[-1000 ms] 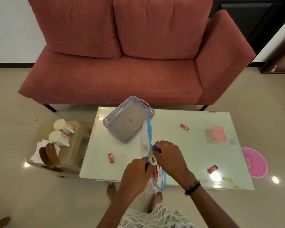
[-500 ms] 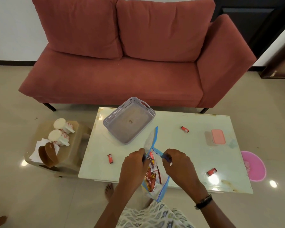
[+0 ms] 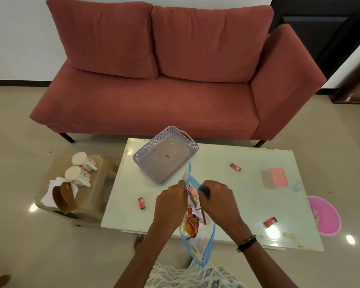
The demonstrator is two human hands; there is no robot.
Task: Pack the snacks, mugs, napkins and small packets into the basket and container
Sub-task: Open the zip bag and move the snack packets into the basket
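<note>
Over the near edge of the white table (image 3: pixel 227 183), my left hand (image 3: pixel 170 204) and my right hand (image 3: pixel 218 202) each grip one side of the mouth of a clear zip bag with blue edges (image 3: pixel 197 240). Red and orange snack packets (image 3: pixel 192 217) sit inside the bag. An empty grey basket (image 3: pixel 192 148) stands just beyond my hands. A clear container with a pink lid (image 3: pixel 275 177) lies at the right. Three small red packets lie on the table: one at the left (image 3: pixel 141 203), one behind (image 3: pixel 235 167), one at the right (image 3: pixel 270 222).
A low beige stool (image 3: pixel 96 183) left of the table carries two white mugs (image 3: pixel 79 175), white napkins (image 3: pixel 52 188) and a brown holder. A red sofa (image 3: pixel 164 80) stands behind the table. A pink bowl (image 3: pixel 324 215) lies on the floor at the right.
My hands have drawn apart and pulled the bag's mouth open; a second ago they were close together at its top edge. The bag now hangs lower over the table's edge.
</note>
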